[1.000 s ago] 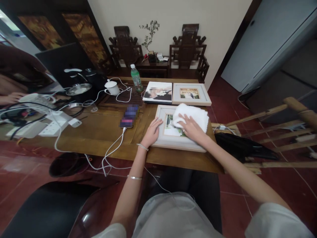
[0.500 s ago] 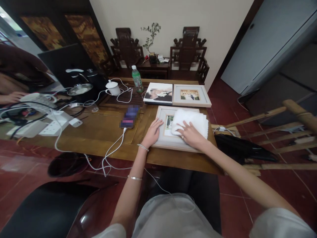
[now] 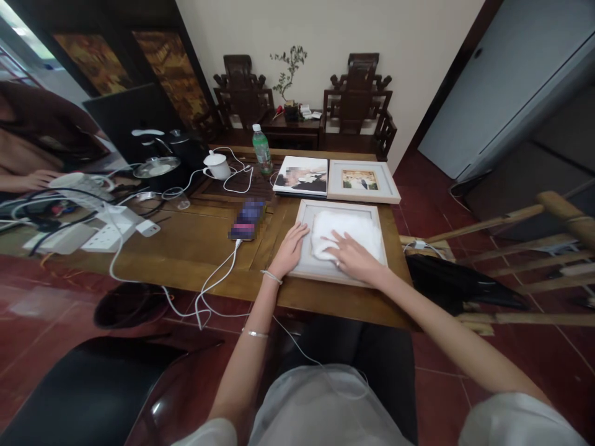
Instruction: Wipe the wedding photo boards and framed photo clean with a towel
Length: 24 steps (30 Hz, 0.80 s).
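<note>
A light wooden picture frame lies flat near the table's front edge, with a white cloth bunched over its middle that hides the picture. My right hand holds the cloth down against the frame, its fingers bent and spread into the folds. At the frame's left edge rests my left hand, fingers stretched out and touching the border, gripping nothing. Just behind are a second framed picture and a white-edged photo panel, side by side.
A phone on a white charging cable lies left of the frame. Farther left are a green-labelled bottle, a lidded white cup, a pot, power strips and tangled cables. Another person's hand is at the far left.
My right hand has slid the cloth left across the frame, so it covers the picture that showed before. My left hand stays at the frame's edge. The view has shifted slightly.
</note>
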Tool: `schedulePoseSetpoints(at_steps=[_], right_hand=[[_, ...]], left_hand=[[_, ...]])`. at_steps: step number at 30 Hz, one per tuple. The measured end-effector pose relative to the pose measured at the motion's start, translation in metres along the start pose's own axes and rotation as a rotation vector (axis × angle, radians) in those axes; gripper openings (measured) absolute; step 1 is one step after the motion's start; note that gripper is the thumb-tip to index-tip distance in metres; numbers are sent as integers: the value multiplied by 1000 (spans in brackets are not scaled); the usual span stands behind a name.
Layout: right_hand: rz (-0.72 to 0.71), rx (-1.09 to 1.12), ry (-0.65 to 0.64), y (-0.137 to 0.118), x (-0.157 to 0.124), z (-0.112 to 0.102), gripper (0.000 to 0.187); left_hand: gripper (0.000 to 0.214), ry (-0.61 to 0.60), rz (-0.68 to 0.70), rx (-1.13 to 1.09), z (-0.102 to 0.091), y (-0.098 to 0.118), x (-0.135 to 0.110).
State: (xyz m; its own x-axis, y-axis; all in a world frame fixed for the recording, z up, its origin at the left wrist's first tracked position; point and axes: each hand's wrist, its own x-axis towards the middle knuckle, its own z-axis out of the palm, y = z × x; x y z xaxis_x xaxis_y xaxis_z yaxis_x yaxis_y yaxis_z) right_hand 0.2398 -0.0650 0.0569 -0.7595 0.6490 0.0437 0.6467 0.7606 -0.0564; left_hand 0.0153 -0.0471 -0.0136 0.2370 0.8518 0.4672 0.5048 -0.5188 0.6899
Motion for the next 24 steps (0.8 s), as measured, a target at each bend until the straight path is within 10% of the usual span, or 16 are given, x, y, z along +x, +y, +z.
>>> schedulePoseSetpoints(at_steps=[8, 17, 24], right_hand=[[221, -210, 107, 47, 39, 9, 54], [40, 29, -236, -33, 1, -21, 59], [-39, -28, -112, -60, 10, -10, 45]], left_hand=[[37, -9, -4, 3, -2, 2, -1], [38, -1, -28, -16, -3, 6, 1], [49, 82, -50, -128, -9, 22, 0]])
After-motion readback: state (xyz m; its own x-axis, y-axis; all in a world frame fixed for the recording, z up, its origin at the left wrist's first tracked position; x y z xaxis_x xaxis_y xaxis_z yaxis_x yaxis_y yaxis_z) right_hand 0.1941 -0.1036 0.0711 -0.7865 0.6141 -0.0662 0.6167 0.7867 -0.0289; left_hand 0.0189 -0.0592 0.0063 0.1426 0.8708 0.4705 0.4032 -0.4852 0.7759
